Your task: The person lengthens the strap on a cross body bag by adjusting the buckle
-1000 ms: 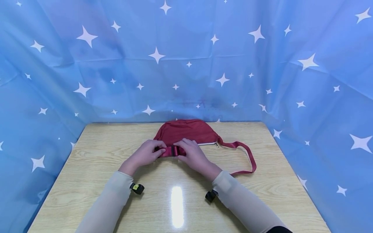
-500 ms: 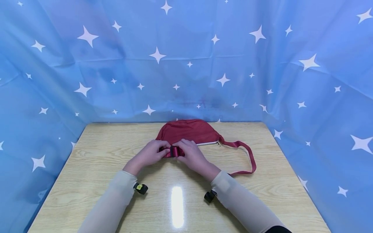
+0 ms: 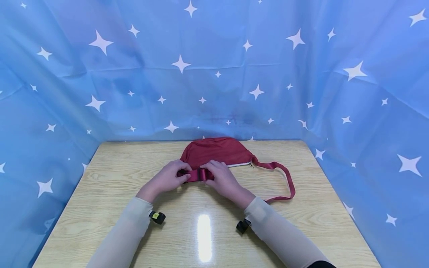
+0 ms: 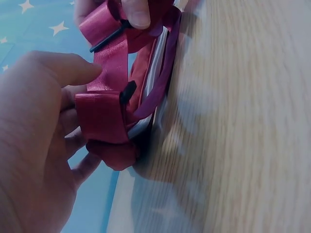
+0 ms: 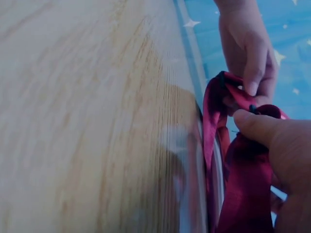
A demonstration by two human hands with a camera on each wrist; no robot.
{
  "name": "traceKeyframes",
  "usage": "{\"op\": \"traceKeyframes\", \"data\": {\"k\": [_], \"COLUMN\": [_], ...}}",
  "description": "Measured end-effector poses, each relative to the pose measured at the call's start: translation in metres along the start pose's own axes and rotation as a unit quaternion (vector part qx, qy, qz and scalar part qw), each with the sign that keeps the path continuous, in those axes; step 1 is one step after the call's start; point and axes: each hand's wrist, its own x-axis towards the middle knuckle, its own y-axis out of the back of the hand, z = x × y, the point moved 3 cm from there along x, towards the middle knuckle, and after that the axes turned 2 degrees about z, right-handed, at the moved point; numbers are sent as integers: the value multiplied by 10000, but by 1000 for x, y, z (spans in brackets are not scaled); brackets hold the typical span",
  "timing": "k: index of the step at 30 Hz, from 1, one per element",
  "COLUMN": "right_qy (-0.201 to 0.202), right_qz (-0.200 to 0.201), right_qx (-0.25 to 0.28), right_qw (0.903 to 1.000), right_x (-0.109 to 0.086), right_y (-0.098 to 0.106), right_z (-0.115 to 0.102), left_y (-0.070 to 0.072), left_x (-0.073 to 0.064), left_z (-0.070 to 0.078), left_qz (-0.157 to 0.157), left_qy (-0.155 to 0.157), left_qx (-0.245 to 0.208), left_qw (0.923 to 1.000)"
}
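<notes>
Now left hand and right hand pinch the strap; the worktop ends at twelve o'clock, roomy toward nine.

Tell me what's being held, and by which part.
The red bag, by its strap: left grip and right grip on opposite sides of a black slider.

Forearms converging (near-mirrored); left fingers, right fingers curled, pinching.
</notes>
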Motion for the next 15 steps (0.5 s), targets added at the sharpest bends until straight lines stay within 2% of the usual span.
{"op": "traceKeyframes", "data": {"k": [7, 15], "right_qy": [-41, -119], "right_qz": [-57, -163], "right_qx": [65, 48], "right_qw": [10000, 9998], "right_x": [-1, -1], "right_y": [-2, -5], "right_z": [3, 2], "left_y": [0, -4], "left_x": [1, 6], "left_z": [1, 4], "left_qz": [-19, 8], "left_qy": [-71, -132], "left_qx": [-159, -1], "left_qw": [9998, 9999]}}
